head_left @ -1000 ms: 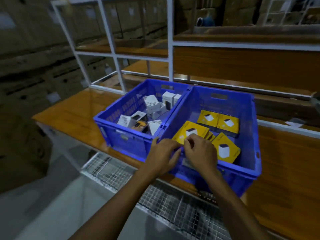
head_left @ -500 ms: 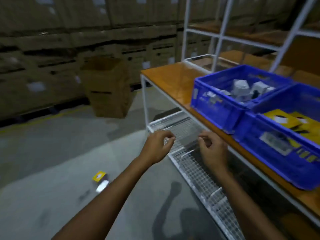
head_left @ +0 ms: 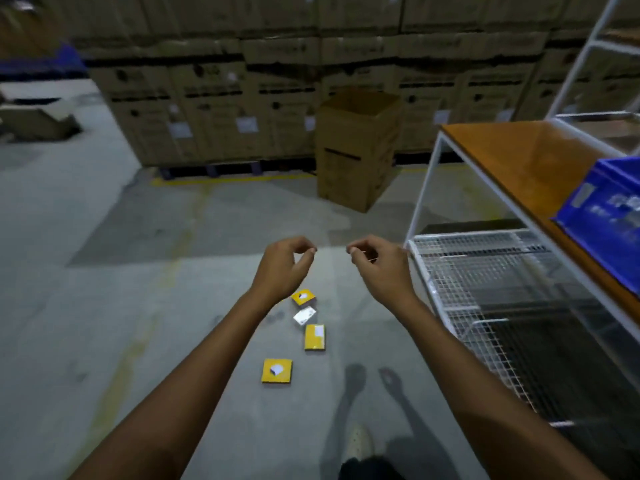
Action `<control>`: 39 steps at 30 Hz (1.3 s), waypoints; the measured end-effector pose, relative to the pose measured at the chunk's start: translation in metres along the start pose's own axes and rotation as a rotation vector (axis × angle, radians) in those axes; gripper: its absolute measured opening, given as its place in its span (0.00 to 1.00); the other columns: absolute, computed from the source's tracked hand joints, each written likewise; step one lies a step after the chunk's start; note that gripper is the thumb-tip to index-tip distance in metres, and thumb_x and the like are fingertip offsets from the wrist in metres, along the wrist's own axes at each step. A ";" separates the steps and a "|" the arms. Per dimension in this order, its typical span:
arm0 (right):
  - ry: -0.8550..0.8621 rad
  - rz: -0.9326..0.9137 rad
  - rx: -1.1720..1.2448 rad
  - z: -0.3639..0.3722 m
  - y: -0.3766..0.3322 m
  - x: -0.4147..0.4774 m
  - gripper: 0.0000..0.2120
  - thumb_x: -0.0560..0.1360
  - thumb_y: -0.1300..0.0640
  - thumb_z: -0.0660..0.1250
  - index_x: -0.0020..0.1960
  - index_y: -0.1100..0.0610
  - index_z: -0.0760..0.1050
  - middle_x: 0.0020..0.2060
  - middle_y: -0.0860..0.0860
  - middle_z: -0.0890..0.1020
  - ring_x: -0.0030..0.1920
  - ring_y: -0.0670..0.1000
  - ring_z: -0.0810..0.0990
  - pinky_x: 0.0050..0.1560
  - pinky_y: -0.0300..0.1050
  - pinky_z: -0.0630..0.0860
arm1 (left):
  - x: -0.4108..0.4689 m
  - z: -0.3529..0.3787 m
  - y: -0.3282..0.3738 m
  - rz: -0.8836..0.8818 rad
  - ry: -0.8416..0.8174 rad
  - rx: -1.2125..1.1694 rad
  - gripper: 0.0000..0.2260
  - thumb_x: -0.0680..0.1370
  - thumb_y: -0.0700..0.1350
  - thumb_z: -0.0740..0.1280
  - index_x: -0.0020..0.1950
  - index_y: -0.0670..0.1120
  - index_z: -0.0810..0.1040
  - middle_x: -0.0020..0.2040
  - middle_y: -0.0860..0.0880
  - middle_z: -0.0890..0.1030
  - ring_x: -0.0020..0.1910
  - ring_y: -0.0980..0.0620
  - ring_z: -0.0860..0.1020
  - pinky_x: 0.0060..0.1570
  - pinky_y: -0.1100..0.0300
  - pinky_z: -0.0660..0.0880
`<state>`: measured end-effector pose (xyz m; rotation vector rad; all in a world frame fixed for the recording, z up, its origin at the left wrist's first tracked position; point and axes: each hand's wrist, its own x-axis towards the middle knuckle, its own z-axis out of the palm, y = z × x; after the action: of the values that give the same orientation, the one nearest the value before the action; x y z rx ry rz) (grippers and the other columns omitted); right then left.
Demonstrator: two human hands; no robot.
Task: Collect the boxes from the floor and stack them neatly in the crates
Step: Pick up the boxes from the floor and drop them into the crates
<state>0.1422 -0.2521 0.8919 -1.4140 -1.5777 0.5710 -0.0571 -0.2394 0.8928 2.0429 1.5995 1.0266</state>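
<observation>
Four boxes (head_left: 277, 370) dot the floor (head_left: 104, 306) — left hand (head_left: 284, 268) and right hand (head_left: 381, 268) empty, fingers loosely curled.

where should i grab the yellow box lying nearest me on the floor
Come straight down from above and pinch two opposite side edges of the nearest yellow box. It lies flat, face up, on the floor, thin and square, so only its edges offer a hold. It sits apart from the next box, all sides free.
</observation>
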 end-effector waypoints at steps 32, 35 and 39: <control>-0.155 0.672 0.078 0.360 0.376 0.153 0.21 0.68 0.55 0.66 0.61 0.51 0.76 0.45 0.52 0.85 0.46 0.54 0.83 0.51 0.49 0.78 | 0.141 0.225 -0.464 -0.454 -0.321 -0.038 0.17 0.77 0.42 0.69 0.65 0.43 0.75 0.59 0.43 0.79 0.54 0.45 0.79 0.54 0.57 0.74; -0.147 0.677 0.061 0.411 0.450 0.153 0.19 0.73 0.61 0.69 0.64 0.53 0.75 0.49 0.52 0.84 0.47 0.53 0.82 0.51 0.44 0.75 | 0.143 0.293 -0.539 -0.415 -0.369 0.003 0.18 0.77 0.42 0.69 0.66 0.43 0.74 0.60 0.42 0.78 0.53 0.44 0.79 0.56 0.54 0.75; -0.157 0.669 0.064 0.483 0.552 0.145 0.20 0.73 0.61 0.69 0.65 0.54 0.75 0.53 0.53 0.82 0.48 0.54 0.82 0.55 0.48 0.77 | 0.142 0.388 -0.631 -0.351 -0.409 0.050 0.18 0.77 0.41 0.68 0.66 0.43 0.74 0.60 0.42 0.78 0.55 0.45 0.78 0.54 0.58 0.72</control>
<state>0.0316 0.1244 0.2553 -1.8840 -1.1604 1.1341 -0.1975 0.1458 0.2599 1.7657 1.6826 0.4173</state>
